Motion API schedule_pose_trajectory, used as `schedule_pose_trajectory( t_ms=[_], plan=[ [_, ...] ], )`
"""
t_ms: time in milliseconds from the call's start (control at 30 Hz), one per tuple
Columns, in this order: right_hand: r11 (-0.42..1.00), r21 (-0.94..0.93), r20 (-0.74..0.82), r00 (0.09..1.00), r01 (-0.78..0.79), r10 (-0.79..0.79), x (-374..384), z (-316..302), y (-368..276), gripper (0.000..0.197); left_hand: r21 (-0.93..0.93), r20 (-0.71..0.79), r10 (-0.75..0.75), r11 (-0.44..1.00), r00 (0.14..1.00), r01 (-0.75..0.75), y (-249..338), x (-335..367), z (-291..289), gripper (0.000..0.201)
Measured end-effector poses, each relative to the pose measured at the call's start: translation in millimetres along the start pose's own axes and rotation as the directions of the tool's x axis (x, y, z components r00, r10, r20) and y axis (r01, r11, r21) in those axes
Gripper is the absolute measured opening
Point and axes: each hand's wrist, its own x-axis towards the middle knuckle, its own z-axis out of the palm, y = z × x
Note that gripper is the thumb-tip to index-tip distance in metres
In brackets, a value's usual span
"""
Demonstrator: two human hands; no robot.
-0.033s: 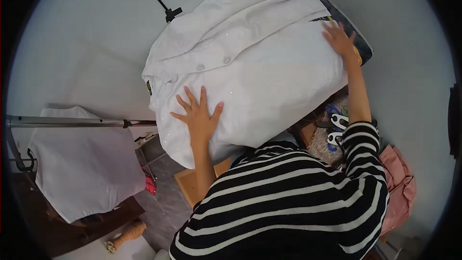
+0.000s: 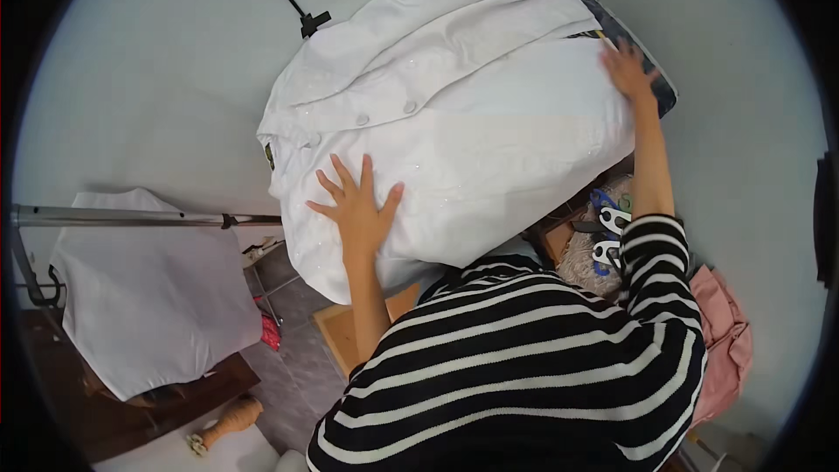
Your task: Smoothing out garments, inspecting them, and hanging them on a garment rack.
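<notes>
White buttoned jacket (image 2: 507,153) lies mostly smooth, folds remaining above its buttons (image 2: 410,107); left hand (image 2: 357,210), right hand (image 2: 631,74) splayed (neither grasping).

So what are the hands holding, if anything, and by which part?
Nothing appears held: the left hand lies spread on the white garment, and the right hand is open at its right edge.

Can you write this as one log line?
left hand: spread on white garment; right hand: at its right edge; pink cloth: lower right
</notes>
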Motion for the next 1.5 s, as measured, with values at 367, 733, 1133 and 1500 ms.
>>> schedule_pose_trajectory(
  t_ms=[367,733,1133,1500],
  plan=[
    [0.46,0.398,-0.057,0.522,0.793,-0.851,-117,-26,-166,0.051,0.03,-0.053,-0.108,0.994,0.993,0.11,-8,-6,7,0.07],
    [0.995,-0.05,0.003,0.996,-0.089,0.089,7,-3,11,0.05,-0.01,-0.1,-0.172,0.985,0.98,0.172,0,-1,-2,0.069],
    [0.806,-0.012,-0.062,0.804,0.591,-0.591,-45,3,-39,0.045,-0.077,-0.083,-0.207,0.977,0.975,0.2,1,2,0,0.07],
    [0.898,0.288,-0.077,0.943,0.332,-0.324,-113,0,3,0.038,-0.101,-0.09,-0.165,0.983,0.982,0.155,-12,-1,-2,0.068]
  ],
)
